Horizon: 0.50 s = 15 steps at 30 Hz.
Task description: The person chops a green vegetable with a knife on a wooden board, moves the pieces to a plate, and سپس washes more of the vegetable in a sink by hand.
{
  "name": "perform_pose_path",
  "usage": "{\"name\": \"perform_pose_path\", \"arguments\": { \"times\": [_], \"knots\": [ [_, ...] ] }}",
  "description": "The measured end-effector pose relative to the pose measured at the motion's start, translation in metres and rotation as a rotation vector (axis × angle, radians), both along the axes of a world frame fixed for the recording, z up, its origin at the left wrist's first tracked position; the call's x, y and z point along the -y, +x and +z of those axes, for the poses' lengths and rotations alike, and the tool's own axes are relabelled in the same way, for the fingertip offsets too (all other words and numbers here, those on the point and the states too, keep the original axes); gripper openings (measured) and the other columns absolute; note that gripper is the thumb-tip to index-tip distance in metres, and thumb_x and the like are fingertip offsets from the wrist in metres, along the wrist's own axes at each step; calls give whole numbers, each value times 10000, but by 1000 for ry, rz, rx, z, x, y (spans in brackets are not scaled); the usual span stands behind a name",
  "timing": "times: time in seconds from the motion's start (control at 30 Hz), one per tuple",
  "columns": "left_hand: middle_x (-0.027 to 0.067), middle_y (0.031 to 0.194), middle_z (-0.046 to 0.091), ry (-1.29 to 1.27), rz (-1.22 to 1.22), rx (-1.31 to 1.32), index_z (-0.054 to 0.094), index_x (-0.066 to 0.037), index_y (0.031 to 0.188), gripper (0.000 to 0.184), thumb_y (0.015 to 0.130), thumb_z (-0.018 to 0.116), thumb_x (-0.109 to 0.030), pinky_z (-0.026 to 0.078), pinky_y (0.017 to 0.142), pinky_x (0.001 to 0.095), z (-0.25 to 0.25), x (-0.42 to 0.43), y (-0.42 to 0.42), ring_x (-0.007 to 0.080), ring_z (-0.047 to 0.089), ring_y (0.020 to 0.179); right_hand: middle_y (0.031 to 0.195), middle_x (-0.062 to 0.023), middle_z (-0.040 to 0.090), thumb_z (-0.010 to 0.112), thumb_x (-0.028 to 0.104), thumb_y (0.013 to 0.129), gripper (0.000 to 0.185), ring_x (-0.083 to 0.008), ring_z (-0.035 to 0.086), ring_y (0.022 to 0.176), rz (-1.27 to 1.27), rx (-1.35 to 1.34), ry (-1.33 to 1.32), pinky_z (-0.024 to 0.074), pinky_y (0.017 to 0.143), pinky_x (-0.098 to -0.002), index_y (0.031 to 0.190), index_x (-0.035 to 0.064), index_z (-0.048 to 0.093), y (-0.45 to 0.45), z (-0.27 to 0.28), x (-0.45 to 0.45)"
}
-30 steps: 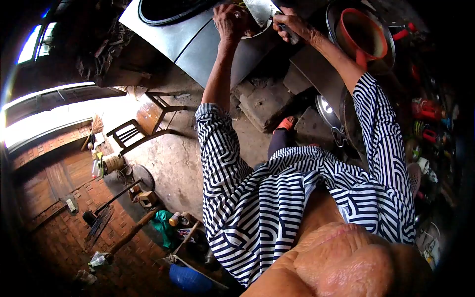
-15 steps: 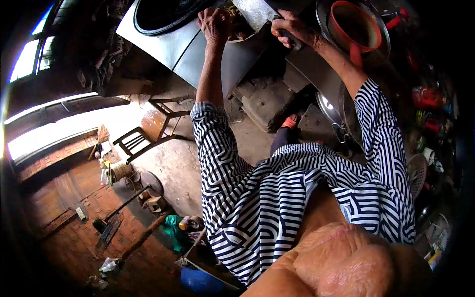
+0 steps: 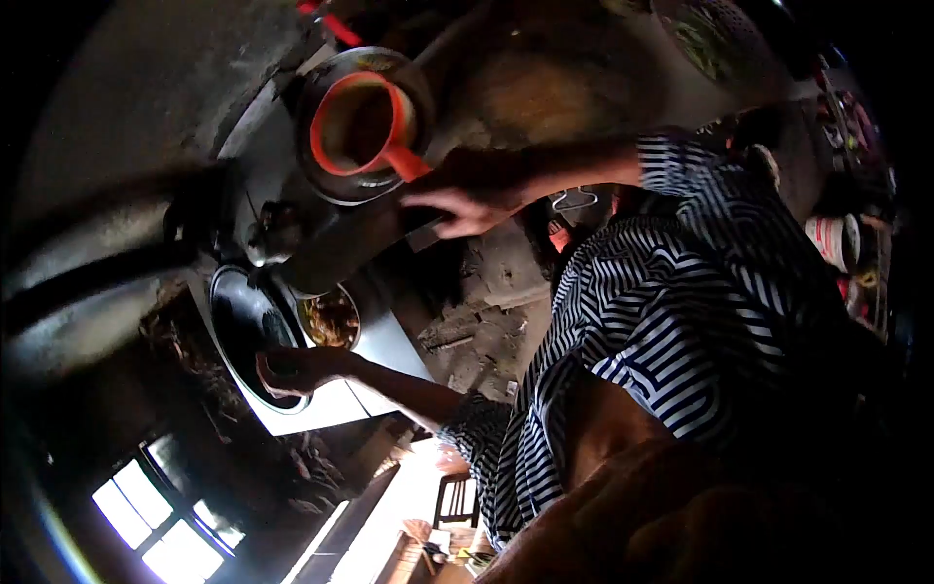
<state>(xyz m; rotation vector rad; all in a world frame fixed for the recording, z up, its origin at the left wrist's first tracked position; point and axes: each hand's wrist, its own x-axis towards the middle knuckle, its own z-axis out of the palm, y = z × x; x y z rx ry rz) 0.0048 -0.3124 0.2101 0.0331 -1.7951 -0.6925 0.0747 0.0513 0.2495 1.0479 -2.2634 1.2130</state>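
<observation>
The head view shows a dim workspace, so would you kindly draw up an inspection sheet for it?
Surface: white worktop, with a large dark pan set in it.
Job's things: cleaver, its blade dark in shadow; bowl of food beside the pan.
Clutter: red dipper in a metal basin; white-and-red bucket among blurred items.
Hands: left hand over the pan's edge, fingers curled, nothing seen in it; right hand appears closed on the cleaver's handle.
Cables: nothing seen.
Surroundings: bright window, dark chair; much else lost in shadow.
</observation>
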Motion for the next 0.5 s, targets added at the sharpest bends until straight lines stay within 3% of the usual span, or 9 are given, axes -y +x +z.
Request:
{"name": "perform_pose_path", "arguments": {
  "times": [0.07, 0.1, 0.13, 0.2, 0.3, 0.37, 0.4, 0.47, 0.5],
  "knots": [
    [150, 1054, 608, -222, 97, -100, 604, 0, 966, 232, 821, 665, -171, 495, 762, 450, 38, -57, 15, 310, 577, 982, 1280, -176, 500, 672, 153, 817, 590, -332, 550, 1108, -152, 233, 145, 459, 919, -412, 1355, 65, 447, 29, -14, -48],
    [154, 1056, 605, -292, 101, -133, 601, 5, 966, 223, 820, 664, -151, 496, 762, 450, 54, -82, 21, 311, 576, 989, 1456, -177, 396, 653, 143, 841, 646, -331, 475, 1248, -167, 579, 434, 401, 1031, -429, 1429, 103, 388, 48, 8, -86],
    [158, 1058, 602, -347, 71, -150, 599, 10, 966, 213, 819, 664, -131, 496, 761, 451, 64, -110, 26, 311, 576, 995, 1476, -167, 364, 647, 153, 857, 651, -329, 459, 1258, -224, 411, 284, 410, 1022, -430, 1444, 117, 367, 59, -44, -111],
    [165, 1063, 596, -366, -107, -110, 595, 19, 966, 197, 817, 663, -91, 498, 761, 451, 75, -138, 21, 313, 576, 1008, 1428, -146, 406, 636, 197, 892, 634, -336, 509, 1194, -367, 399, 331, 488, 924, -437, 1451, 126, 346, 68, -67, -115],
    [145, 1077, 574, -296, -598, -13, 622, -8, 986, 194, 801, 636, -62, 467, 806, 448, 67, -205, 21, 316, 542, 1015, 1355, -159, 453, 649, 220, 880, 612, -330, 537, 1159, -477, 388, 494, 520, 862, -434, 1418, 117, 377, 71, -102, -137],
    [120, 1050, 572, -383, -761, 49, 638, -42, 979, 217, 770, 655, -94, 431, 857, 459, 72, -246, 14, 338, 511, 1027, 1310, -175, 471, 657, 220, 863, 591, -308, 548, 1129, -537, 227, 600, 514, 852, -423, 1387, 104, 410, 66, -118, -139],
    [134, 1055, 568, -577, -782, 13, 637, -45, 979, 229, 752, 650, -76, 417, 870, 478, 73, -261, 6, 359, 507, 1020, 1310, -175, 471, 657, 220, 863, 591, -308, 548, 1129, -532, 235, 583, 514, 852, -423, 1387, 104, 410, 64, -119, -130],
    [150, 1071, 558, -581, -887, 60, 629, -46, 1002, 286, 719, 666, -67, 410, 885, 508, 65, -298, 1, 393, 495, 1027, 1242, -171, 471, 646, 235, 885, 563, -301, 560, 1045, -637, 272, 705, 517, 795, -392, 1382, 132, 402, 56, -114, -132],
    [153, 1079, 552, -589, -886, 29, 622, -46, 1005, 296, 716, 674, -73, 401, 899, 520, 59, -314, 3, 397, 491, 1034, 1216, -144, 474, 659, 246, 876, 526, -298, 570, 991, -665, 239, 626, 523, 763, -390, 1340, 137, 436, 48, -138, -134]
  ]
}}
